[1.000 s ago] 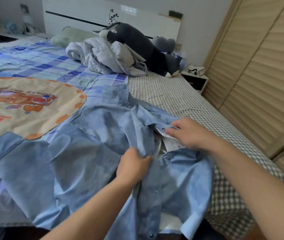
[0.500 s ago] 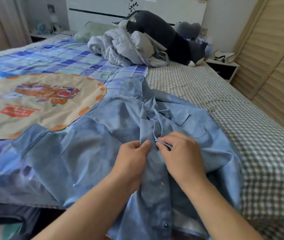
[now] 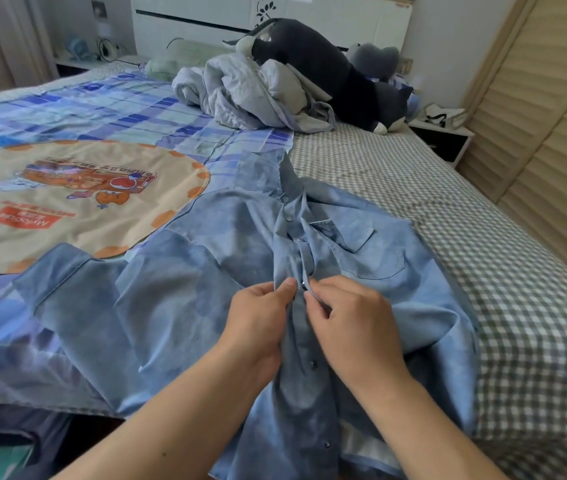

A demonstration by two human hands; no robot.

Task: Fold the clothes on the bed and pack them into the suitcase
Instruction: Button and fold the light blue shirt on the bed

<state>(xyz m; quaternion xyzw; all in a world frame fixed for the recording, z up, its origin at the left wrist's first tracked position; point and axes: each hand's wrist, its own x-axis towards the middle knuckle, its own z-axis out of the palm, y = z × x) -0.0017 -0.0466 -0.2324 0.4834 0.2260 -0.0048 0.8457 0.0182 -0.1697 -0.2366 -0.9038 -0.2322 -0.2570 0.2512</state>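
Observation:
A light blue button-up shirt [image 3: 185,282] lies front-up across the near part of the bed, collar toward the headboard, one sleeve spread out to the left. My left hand [image 3: 257,320] pinches the left edge of the shirt's front placket. My right hand [image 3: 347,323] pinches the facing edge right beside it, thumb and fingers curled round the cloth at a button. The two hands almost touch at mid-chest of the shirt. A dark edge at the bottom left corner [image 3: 1,431] may be the suitcase; I cannot tell.
A crumpled pile of pale grey clothes [image 3: 240,91] lies near the headboard, with a dark plush toy [image 3: 327,71] behind it. The bed carries a blue plaid cover with a cartoon patch [image 3: 67,199] and a checked sheet [image 3: 482,237]. Louvred wardrobe doors [image 3: 545,126] stand on the right.
My right hand came in from the shirt's open right side and closed the front over; both hands now meet at the placket. The view shifted a little to the right and closer.

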